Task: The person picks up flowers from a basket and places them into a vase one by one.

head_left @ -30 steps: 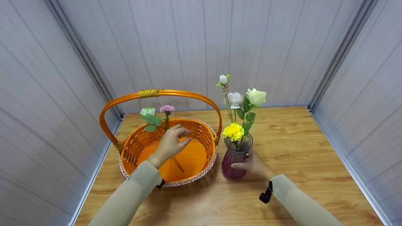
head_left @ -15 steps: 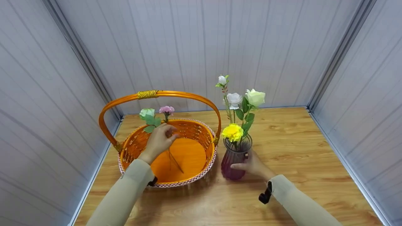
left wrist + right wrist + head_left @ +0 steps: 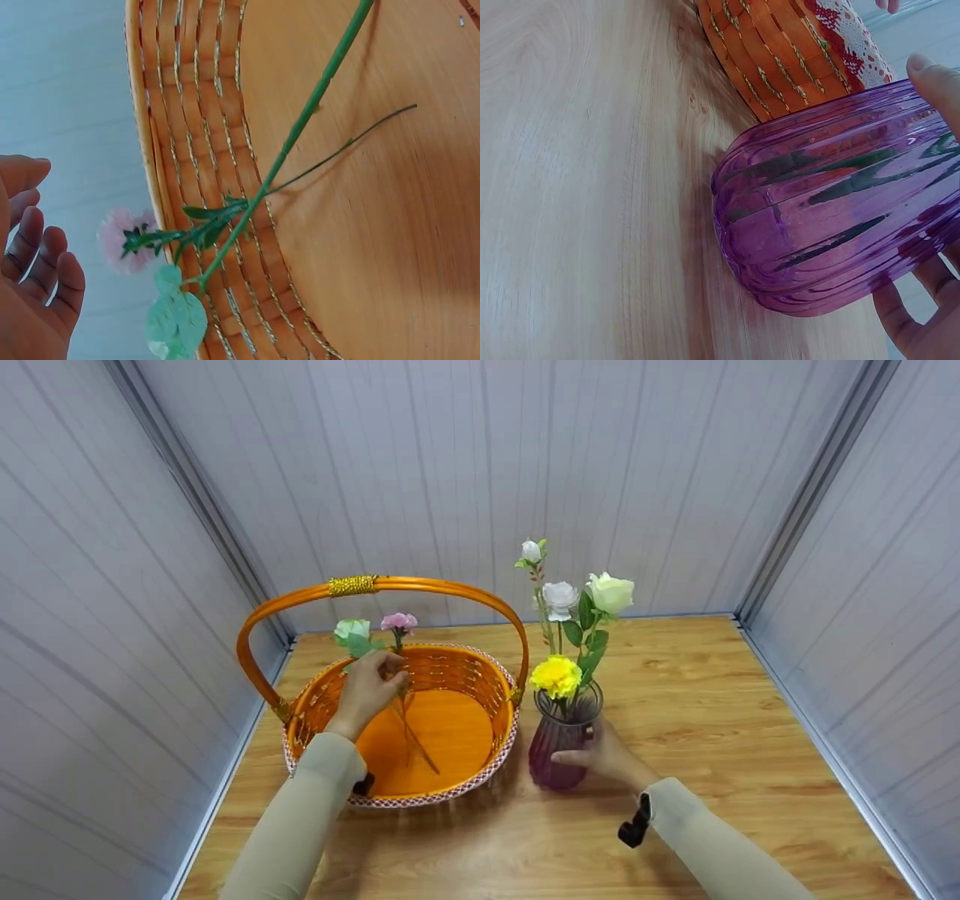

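An orange woven basket [image 3: 450, 793] with a tall handle stands on the wooden table. A pink flower [image 3: 398, 622] and a pale green rose [image 3: 352, 628] lean on its far rim, stems running down inside. My left hand [image 3: 369, 690] hovers at those stems with fingers loosely bent. In the left wrist view the fingers [image 3: 34, 255] lie just beside the pink flower [image 3: 124, 241] and hold nothing. My right hand [image 3: 607, 756] grips the purple glass vase [image 3: 551, 750] from its right side. The thumb [image 3: 937, 82] lies on the ribbed vase [image 3: 832, 217].
The vase holds a yellow flower [image 3: 556, 675], a cream rose [image 3: 611, 592] and a white rose [image 3: 560, 598] on a tall stem. Grey panel walls close in the table [image 3: 712, 697] on three sides. The basket wall [image 3: 780, 60] stands right beside the vase.
My left hand has moved from the basket's middle toward its far left rim, up to the flower stems, with fingers bent more. The right hand and vase have stayed put.
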